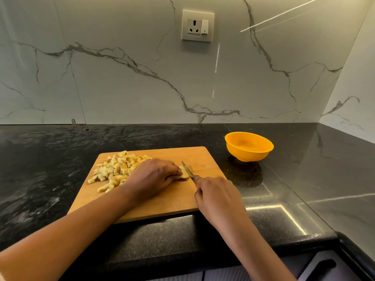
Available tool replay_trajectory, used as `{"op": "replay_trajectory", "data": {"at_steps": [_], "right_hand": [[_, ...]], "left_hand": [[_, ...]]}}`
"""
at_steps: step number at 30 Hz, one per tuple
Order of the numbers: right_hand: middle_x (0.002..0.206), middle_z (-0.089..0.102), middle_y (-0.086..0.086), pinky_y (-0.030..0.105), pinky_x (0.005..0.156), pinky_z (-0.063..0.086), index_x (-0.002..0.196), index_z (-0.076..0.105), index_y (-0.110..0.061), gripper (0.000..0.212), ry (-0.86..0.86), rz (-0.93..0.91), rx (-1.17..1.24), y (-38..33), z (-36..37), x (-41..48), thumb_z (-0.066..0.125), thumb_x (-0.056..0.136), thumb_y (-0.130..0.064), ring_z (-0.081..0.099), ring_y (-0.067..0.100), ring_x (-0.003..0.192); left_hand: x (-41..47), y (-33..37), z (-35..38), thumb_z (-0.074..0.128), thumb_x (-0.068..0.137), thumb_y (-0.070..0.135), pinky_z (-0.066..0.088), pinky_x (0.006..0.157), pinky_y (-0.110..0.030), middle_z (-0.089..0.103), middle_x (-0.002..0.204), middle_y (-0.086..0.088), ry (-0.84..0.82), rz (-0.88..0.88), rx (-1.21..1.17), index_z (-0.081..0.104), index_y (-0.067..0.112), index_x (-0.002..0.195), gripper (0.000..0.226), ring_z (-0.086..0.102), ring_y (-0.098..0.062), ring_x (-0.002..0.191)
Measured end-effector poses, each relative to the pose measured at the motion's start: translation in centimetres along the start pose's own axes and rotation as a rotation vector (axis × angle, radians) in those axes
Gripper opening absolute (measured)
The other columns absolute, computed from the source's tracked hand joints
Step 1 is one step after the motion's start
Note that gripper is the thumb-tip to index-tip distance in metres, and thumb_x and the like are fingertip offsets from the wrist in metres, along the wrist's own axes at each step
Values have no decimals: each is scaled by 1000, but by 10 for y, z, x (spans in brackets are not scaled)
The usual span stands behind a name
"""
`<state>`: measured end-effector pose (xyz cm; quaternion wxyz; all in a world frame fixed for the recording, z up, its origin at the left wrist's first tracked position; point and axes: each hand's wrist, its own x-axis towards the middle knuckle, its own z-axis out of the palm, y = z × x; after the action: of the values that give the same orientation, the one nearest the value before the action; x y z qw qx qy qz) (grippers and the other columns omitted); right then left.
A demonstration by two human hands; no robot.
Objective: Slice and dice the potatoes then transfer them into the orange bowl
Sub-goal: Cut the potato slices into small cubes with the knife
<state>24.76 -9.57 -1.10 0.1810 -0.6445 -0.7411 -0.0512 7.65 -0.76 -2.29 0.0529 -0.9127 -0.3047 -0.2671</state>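
Observation:
A wooden cutting board lies on the black counter. A heap of diced potato covers its far left part. My left hand curls over a potato piece near the board's middle and holds it down; most of the piece is hidden under the fingers. My right hand grips a small knife with a red handle, its blade set against the potato piece. The orange bowl stands empty on the counter, to the right of and behind the board.
The black stone counter runs to a marble wall at the back and on the right. A wall socket sits above. The counter's front edge is close to me, with a drawer handle below at the right.

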Motion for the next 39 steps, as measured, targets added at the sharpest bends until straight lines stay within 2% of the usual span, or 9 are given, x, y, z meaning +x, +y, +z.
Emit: {"op": "replay_trajectory", "data": {"at_steps": [3,7,9,13,20,28,32,34,39], "right_hand": [[111,62,5,28,68,35,133,50,-19,34,-76,-17,-47,-8,-2,10,40,101,-24,58,22,99],[109,62,4,25,58,31,145,35,-19,43,-45,-44,-41,-5,-3,-23,36,102,-18,58,21,96],[110,63,1,25,62,33,148,31,-23,46,-20,-44,-15,0,-8,-39,35,102,-22,59,20,96],[104,65,-4,24,63,36,144,39,-31,43,61,-9,60,4,-16,-36,35,101,-30,57,15,85],[108,67,-4,27,71,48,143,40,-30,42,95,24,78,-5,-4,-12,37,101,-32,61,14,90],[109,62,5,28,67,35,127,53,-17,29,-45,-13,-73,-20,5,9,39,102,-20,58,22,97],[108,62,3,24,53,29,140,40,-18,38,-36,-33,-55,-14,2,-16,36,102,-19,55,20,88],[111,62,2,24,57,32,148,30,-21,45,-19,-39,-19,-9,-4,-37,34,103,-23,58,20,94],[108,65,-3,24,65,34,144,37,-29,43,49,0,55,-5,-17,-44,34,102,-31,59,15,92]], "left_hand": [[1,1,0,69,83,16,52,78,-20,72,98,2,7,-7,5,72,17,102,19,68,-10,87],[0,2,-1,67,85,17,54,80,-22,72,102,1,15,-11,4,71,17,105,20,68,-11,90],[-1,2,-1,67,85,16,53,79,-22,72,102,1,14,3,4,71,17,105,20,68,-11,90],[-2,3,-4,68,85,15,56,76,-24,72,100,1,21,8,6,72,17,103,19,68,-11,87],[-4,3,-5,67,85,17,57,74,-24,72,97,3,29,16,-2,72,19,102,18,68,-9,85],[-2,2,-3,70,82,14,58,73,-28,72,95,3,38,8,3,73,18,98,17,68,-10,83],[-2,2,-4,70,82,12,58,75,-27,72,96,2,17,5,-1,73,17,100,18,69,-11,85],[-2,1,-4,70,82,11,58,75,-27,72,97,1,5,9,-1,73,16,100,19,69,-12,86],[-4,-3,-10,60,91,23,49,90,-21,68,112,6,-98,-35,2,66,23,115,25,64,-8,103]]}}
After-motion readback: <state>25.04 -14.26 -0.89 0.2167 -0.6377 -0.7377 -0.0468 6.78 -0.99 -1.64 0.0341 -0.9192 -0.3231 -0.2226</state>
